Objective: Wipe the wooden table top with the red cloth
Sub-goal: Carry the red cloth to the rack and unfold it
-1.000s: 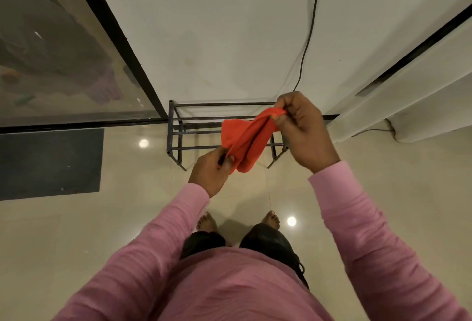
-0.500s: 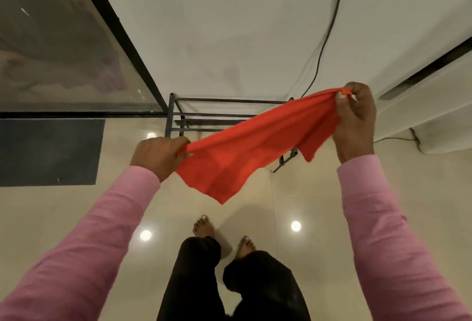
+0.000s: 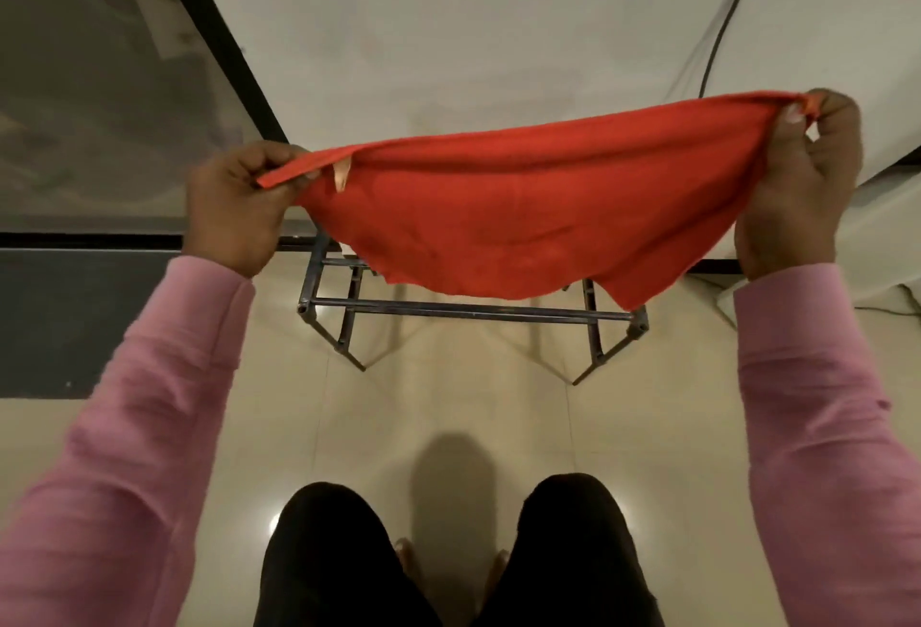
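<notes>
The red cloth (image 3: 528, 212) hangs spread wide in the air between my two hands, its lower edge sagging in front of a metal rack. My left hand (image 3: 234, 207) pinches the cloth's left corner at chest height. My right hand (image 3: 797, 188) pinches the right corner, held a little higher. No wooden table top shows in the head view.
A dark metal rack (image 3: 468, 312) stands on the glossy tiled floor against the white wall. A dark mat (image 3: 75, 322) lies at left below a glass panel (image 3: 99, 103). A black cable (image 3: 722, 23) runs down the wall at right. My legs (image 3: 448, 561) are below.
My hands have moved further apart, pulling the bunched cloth open until it is stretched wide. The view has moved closer to the rack.
</notes>
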Demonstrator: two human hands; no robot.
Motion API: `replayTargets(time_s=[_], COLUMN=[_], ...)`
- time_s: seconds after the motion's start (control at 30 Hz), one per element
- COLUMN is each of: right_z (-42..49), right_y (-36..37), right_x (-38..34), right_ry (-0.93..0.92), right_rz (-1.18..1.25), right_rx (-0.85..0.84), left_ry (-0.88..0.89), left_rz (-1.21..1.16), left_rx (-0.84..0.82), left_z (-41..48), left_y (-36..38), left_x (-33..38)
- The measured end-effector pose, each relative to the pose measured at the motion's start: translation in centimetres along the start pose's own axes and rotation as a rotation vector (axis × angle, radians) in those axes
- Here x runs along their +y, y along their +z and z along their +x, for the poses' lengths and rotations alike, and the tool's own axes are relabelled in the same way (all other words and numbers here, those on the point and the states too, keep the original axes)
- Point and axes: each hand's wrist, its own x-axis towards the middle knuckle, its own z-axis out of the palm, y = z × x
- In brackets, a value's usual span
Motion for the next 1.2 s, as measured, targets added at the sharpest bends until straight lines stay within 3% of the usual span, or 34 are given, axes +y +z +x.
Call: replayTargets(time_s=[0.27, 0.63, 1.2], right_z=[-0.6, -2.3, -10.8], right_y=[1.8, 2.9, 0.3], right_x=[7.2, 14.0, 15.5], right_ry=[-0.052, -0.089, -0.005], right_rz=[0.110, 0.155, 0.040], right_rx=[0.020, 0.052, -0.005], left_ry=[0.197, 0.327, 0.163], left_rz=[-0.026, -0.119, -0.101], left_rx=[0.171, 0.218, 0.158], left_z=[2.3, 2.9, -4.8], left_y=[4.1, 7.3, 5.3], left_x=[-4.6, -9.9, -14.6])
